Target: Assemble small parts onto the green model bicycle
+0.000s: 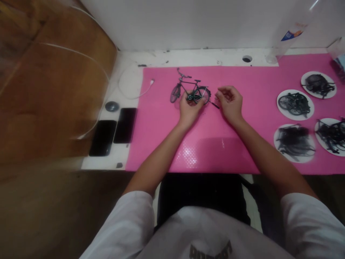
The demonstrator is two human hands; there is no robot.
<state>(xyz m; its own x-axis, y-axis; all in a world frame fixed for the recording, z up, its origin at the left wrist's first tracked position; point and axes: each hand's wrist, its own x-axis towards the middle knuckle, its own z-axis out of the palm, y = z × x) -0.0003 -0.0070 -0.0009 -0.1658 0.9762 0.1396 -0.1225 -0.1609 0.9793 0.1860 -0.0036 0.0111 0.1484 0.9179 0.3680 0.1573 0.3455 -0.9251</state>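
Observation:
A small black model bicycle [190,83] stands upright over the pink mat, its handlebar at the far left. My left hand [187,108] is closed around its lower frame near the pedals and rear wheel, thumb by the rear wheel [205,94]. Just right of that wheel is my right hand [229,100], fingers curled and thumb drawn in toward them. Whatever its fingertips pinch, if anything, is too small to make out. A thin dark rod with a thicker end, like a small screwdriver [215,104], lies between the rear wheel and my right hand.
White plates hold black model bicycle parts at the right, including one plate [309,114] nearest the hands. Two dark phones [125,125], a round dark object [112,106] and a white cable [134,98] lie left. A clear plastic bottle [293,34] stands at the back right of the pink mat [159,144].

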